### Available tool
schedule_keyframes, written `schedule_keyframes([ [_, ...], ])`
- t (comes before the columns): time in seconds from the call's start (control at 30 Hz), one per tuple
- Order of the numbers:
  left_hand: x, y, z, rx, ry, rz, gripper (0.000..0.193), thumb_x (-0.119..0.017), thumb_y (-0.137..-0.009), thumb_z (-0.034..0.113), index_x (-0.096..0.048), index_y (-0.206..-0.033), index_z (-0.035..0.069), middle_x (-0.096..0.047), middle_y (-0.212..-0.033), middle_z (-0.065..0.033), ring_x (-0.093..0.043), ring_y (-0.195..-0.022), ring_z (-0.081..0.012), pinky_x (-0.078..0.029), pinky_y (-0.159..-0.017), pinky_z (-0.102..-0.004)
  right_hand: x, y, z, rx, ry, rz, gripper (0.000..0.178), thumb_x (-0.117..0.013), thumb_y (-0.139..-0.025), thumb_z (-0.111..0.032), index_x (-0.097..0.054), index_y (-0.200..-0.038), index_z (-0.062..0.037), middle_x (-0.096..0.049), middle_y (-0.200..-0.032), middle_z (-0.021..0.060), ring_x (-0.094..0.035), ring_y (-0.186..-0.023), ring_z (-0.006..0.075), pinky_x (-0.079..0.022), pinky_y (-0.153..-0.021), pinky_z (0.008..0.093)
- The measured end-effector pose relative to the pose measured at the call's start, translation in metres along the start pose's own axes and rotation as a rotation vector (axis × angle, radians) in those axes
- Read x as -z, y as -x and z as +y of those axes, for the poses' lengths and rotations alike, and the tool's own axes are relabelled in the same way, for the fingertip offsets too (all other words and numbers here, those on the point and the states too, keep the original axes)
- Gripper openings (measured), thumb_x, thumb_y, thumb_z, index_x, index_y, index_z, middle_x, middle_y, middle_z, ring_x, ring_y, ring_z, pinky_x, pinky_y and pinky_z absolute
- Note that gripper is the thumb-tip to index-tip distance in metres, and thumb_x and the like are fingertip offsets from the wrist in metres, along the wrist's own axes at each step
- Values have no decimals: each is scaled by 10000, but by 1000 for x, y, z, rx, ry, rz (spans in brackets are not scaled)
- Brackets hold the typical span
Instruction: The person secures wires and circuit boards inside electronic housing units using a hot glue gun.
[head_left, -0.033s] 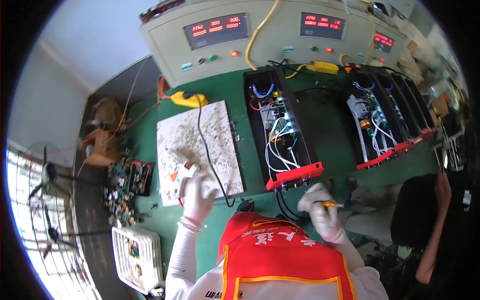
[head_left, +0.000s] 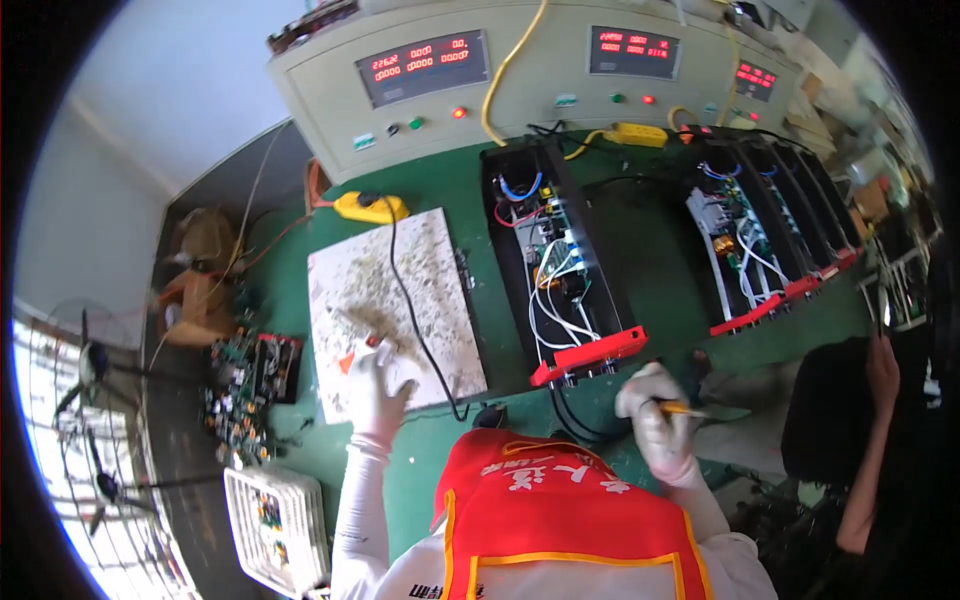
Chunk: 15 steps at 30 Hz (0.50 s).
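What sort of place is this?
It looks like an electronics workshop, perhaps for assembly or testing: an open black case with exposed wiring lies on a green bench, a grey console with red digital readouts stands behind, and circuit boards are heaped at left.

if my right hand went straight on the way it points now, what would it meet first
Your right hand would probably meet the red front panel of the open black case first, though relative height is unclear.
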<state>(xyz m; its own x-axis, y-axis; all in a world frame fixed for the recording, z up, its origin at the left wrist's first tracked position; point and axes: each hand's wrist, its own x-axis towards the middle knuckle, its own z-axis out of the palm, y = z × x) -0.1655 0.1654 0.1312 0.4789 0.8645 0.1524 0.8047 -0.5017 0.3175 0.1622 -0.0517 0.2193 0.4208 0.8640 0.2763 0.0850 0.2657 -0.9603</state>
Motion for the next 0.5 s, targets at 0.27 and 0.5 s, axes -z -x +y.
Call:
schedule_keyframes([
  [0.27, -22, -21, -69, 369, -52, -164, 933, -824, -629, 202, -314, -1393, 38, -393, -1260, -241, -489, -1093, -409, -433, -942, -423, 23, -6, 62, -103, 194, 736, 419, -377, -1022, -366, -538, -1148, 1, -524, -911, 43, -510, -799, 109, -483, -821, 301],
  [0.5, 37, -29, -147, 189, -309, -75, 302, -640, -802, 141, -558, -1053, -5, -625, -832, -206, -631, -767, -341, -516, -699, -406, 17, -14, 114, -141, 186, 628, 396, -418, -1003, -403, -599, -1040, -53, -557, -860, -34, -458, -751, 59, -380, -657, 226],
])
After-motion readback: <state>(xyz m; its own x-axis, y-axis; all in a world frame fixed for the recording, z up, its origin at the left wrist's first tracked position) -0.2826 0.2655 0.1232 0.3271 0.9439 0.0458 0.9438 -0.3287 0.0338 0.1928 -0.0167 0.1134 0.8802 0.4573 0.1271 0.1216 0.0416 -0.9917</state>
